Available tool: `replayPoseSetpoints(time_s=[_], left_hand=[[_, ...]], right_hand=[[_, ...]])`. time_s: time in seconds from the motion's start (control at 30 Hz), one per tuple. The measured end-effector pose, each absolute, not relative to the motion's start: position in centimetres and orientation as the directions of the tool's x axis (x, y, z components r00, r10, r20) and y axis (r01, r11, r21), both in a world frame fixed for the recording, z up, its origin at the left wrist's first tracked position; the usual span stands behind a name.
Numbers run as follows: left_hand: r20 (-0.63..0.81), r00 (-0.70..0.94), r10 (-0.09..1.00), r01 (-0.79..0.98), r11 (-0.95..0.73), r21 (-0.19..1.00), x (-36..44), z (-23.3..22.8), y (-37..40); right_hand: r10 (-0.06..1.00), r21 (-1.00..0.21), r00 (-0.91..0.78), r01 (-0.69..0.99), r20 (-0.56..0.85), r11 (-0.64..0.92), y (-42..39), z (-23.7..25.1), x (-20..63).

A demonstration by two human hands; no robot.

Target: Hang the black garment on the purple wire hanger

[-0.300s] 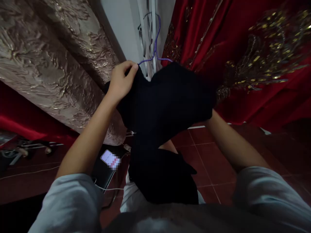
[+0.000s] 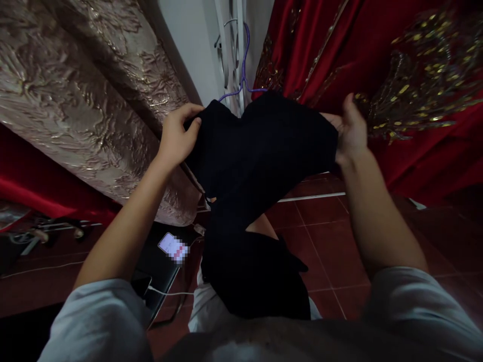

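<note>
Black cloth (image 2: 260, 151) is hanging between both hands, left hand (image 2: 177, 138) and right hand (image 2: 349, 133) fingers pinching its top corners just below the purple hanger (image 2: 241, 85); keeping the grips level would help.

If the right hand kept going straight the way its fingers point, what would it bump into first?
Probably the red embroidered drape. The right hand grips the black garment's edge with fingers pointing up and away, and the gold-beaded red fabric hangs just beyond, though depth is hard to judge.

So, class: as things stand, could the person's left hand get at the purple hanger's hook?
Probably yes: the left hand grips the black garment just below the purple hanger, with nothing between.
</note>
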State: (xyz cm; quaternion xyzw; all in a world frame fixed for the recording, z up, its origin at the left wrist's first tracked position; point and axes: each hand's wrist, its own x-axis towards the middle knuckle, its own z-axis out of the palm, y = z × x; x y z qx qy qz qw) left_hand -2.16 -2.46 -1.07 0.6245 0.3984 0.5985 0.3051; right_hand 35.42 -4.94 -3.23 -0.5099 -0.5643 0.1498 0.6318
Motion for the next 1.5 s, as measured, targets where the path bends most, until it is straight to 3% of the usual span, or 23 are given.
replayPoseSetpoints(time_s=[0.07, 0.13, 0.2, 0.33, 0.43, 0.53, 0.6, 0.63, 0.7, 0.77, 0.87, 0.93, 1.03, 1.1, 1.23, 1.33, 1.4, 1.43, 1.5], left_hand=[[0.536, 0.001, 0.844, 0.138, -0.531, 0.836, -1.2, -0.7, -3.2], [0.595, 0.069, 0.801, 0.153, -0.598, 0.787, 0.3, 0.0, -4.4], [0.659, 0.166, 0.734, 0.18, -0.679, 0.711, 1.7, 0.8, -5.8], [0.72, 0.311, 0.621, 0.247, -0.784, 0.569, 3.3, 1.7, -7.6], [0.677, 0.286, 0.678, 0.136, -0.728, 0.672, 3.9, 2.1, -8.3], [0.482, 0.212, 0.85, -0.043, -0.484, 0.874, 4.1, 2.7, -9.8], [0.29, 0.2, 0.936, -0.103, -0.274, 0.956, 3.9, 2.9, -11.2], [0.206, 0.211, 0.956, -0.116, -0.184, 0.976, 3.6, 3.0, -12.0], [0.065, 0.272, 0.96, -0.08, -0.045, 0.996, 2.7, 2.9, -13.4], [-0.073, 0.39, 0.918, 0.064, 0.052, 0.997, 1.6, 2.8, -14.5], [-0.152, 0.568, 0.809, 0.317, -0.044, 0.947, -0.3, 2.4, -14.8], [-0.024, 0.595, 0.803, 0.373, -0.249, 0.894, -1.7, 2.2, -13.8], [0.314, 0.445, 0.839, 0.487, -0.521, 0.701, -3.8, 1.8, -10.6], [0.554, 0.288, 0.781, 0.583, -0.602, 0.546, -4.9, 1.6, -8.4], [0.884, 0.137, 0.447, 0.639, -0.722, 0.266, -4.9, 1.5, -7.2], [0.965, 0.105, 0.24, 0.646, -0.754, 0.117, -3.7, 0.1, -9.0], [0.965, 0.186, 0.182, 0.625, -0.78, 0.027, -3.0, -2.1, -10.4], [0.939, 0.28, 0.201, 0.606, -0.795, -0.01, -2.7, -3.5, -11.1], [0.797, 0.482, 0.364, 0.612, -0.791, -0.009, -2.0, -6.4, -12.0]], right_hand=[[0.936, -0.932, 0.144, 0.221, 0.321, 0.286, -6.0, -2.4, 35.1], [0.978, -0.975, -0.021, 0.071, 0.21, 0.211, -7.5, -1.3, 34.4], [0.955, -0.955, -0.031, -0.038, 0.294, 0.293, -8.9, -0.4, 33.6], [0.895, -0.884, 0.148, -0.151, 0.422, 0.442, -11.3, -0.5, 31.4], [0.828, -0.832, 0.119, -0.034, 0.547, 0.554, -13.6, -2.3, 29.1], [0.715, -0.69, -0.348, 0.215, 0.607, 0.691, -15.5, -4.2, 27.3], [0.564, -0.573, -0.627, 0.22, 0.537, 0.79, -15.5, -5.0, 26.9], [0.51, -0.536, -0.676, 0.198, 0.531, 0.821, -15.0, -5.3, 26.9], [0.512, -0.497, -0.599, 0.21, 0.616, 0.842, -13.2, -5.9, 27.2], [0.595, -0.516, -0.419, 0.297, 0.686, 0.804, -10.9, -6.7, 27.9], [0.704, -0.62, -0.317, 0.334, 0.635, 0.71, -8.0, -8.1, 29.0], [0.767, -0.741, -0.424, 0.269, 0.482, 0.615, -7.1, -8.9, 29.7], [0.822, -0.928, -0.528, 0.151, 0.216, 0.34, -6.2, -8.9, 30.3], [0.895, -0.97, -0.387, 0.011, 0.221, 0.244, -5.1, -7.6, 30.3], [0.921, -0.908, 0.035, -0.159, 0.388, 0.388, -2.0, -2.8, 29.5], [0.872, -0.86, 0.136, -0.153, 0.47, 0.487, -1.3, -0.2, 29.9], [0.843, -0.83, 0.191, -0.169, 0.502, 0.532, -1.9, -0.3, 30.8], [0.834, -0.821, 0.233, -0.179, 0.5, 0.542, -2.4, -0.9, 31.4], [0.825, -0.822, 0.317, -0.185, 0.468, 0.538, -3.3, -2.8, 32.8]])
